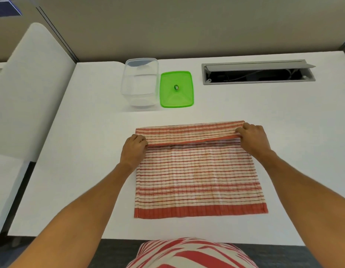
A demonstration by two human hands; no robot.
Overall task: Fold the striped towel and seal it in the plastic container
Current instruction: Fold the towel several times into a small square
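Observation:
The red-and-white striped towel lies flat on the white table, with its far edge turned over toward me in a narrow band. My left hand pinches the left corner of that turned-over band. My right hand pinches the right corner. Beyond the towel stands the clear plastic container, open and empty. Its green lid lies flat on the table just to the right of it, with a small knob in the middle.
An open grey cable hatch is set into the table at the back right. A white chair back stands at the left side of the table. A beige partition rises behind the table's far edge.

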